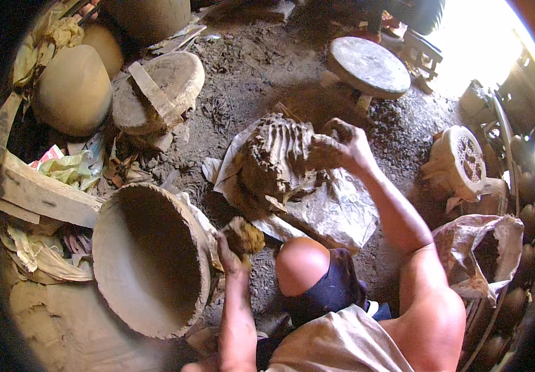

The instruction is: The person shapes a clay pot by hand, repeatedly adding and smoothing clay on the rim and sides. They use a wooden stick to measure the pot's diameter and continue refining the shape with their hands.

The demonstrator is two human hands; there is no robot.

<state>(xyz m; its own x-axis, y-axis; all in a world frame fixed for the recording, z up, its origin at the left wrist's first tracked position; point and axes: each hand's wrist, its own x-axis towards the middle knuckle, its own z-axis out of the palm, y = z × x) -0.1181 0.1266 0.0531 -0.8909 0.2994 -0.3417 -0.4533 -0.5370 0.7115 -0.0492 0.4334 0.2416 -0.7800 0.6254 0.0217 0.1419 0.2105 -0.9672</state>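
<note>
Ridged clay mound (pixel 270 155) lies against right hand (pixel 347 146); that grip's width cannot be determined. Left hand (pixel 233 259) clasps yellow-brown lump (pixel 247 235).

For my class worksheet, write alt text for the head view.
A person's right hand is at the side of a ridged clay mound on pale crumpled sheeting, while the left hand holds a yellowish-brown lump beside a large clay pot.

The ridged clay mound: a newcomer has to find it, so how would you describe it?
Find the big open pot at lower left. Up and right of it, a crumpled pale sheet lies under the mound, by the right hand. Deep grooves set it apart from the smooth-walled pot.
</note>
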